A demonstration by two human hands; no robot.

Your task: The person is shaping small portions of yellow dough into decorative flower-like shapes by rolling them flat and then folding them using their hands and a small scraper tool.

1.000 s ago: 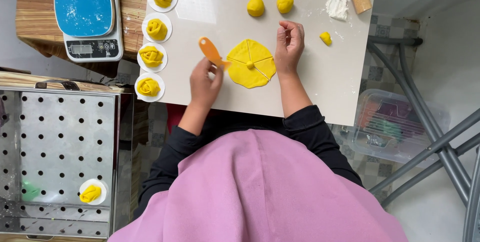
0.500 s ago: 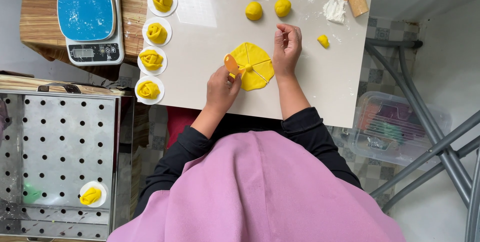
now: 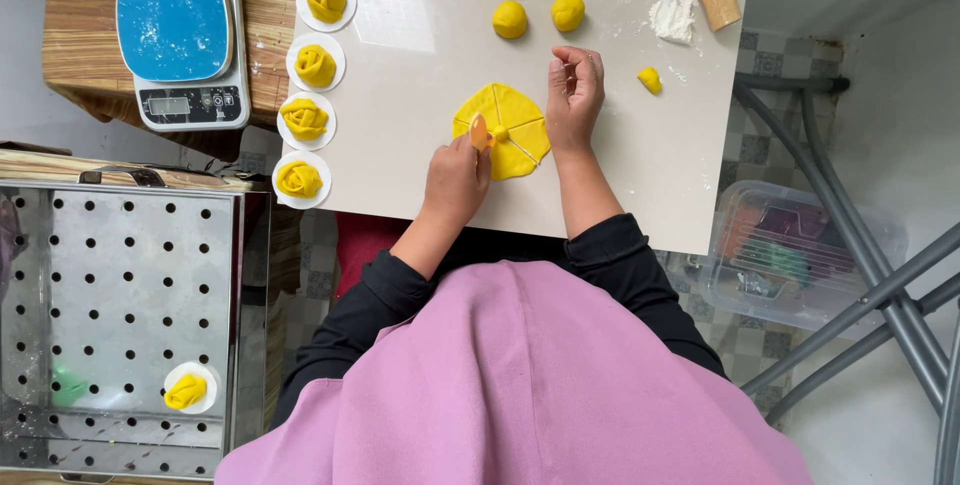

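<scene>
The dough circle [image 3: 503, 130] lies flat on our white surface [image 3: 420, 145]. Our left hand [image 3: 455, 180] pinches an orange cutter [image 3: 479, 132] to mark lines — our right hand [image 3: 572, 95], fingers curled together, holds the edge steady.

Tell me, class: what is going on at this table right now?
A person presses an orange cutter in the left hand onto a flat yellow dough disc on a white board, while the right hand steadies the disc's edge. Cut lines radiate from its centre. Finished dough roses sit on paper rounds at the left; dough balls wait above.
</scene>
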